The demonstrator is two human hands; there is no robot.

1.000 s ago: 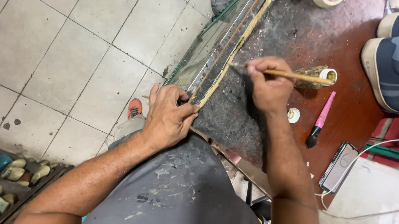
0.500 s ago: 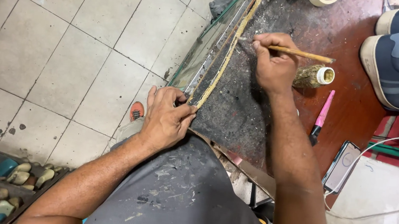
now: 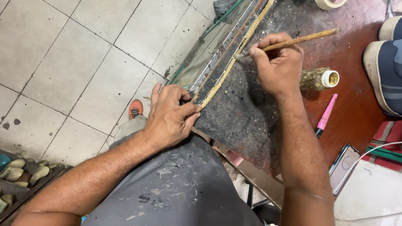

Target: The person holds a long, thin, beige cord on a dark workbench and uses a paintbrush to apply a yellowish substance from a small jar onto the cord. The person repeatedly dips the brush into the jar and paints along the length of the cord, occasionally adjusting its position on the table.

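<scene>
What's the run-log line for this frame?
left hand: presses strip end | right hand: holds brush, tip on strip | jar: lying beside

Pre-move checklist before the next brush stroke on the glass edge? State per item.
1. Left hand steadies the near end of the glass strip: ok, fingers press on it.
2. Right hand grips the brush: ok, held like a pen.
3. Brush tip on the yellowish coated edge: ok, tip meets it.
4. Load on the brush tip: cannot tell, too small.
5. Open bottle within reach: ok, but it lies on its side beside the right hand.
6. Pink pen and phone away from the strip: ok.
</scene>
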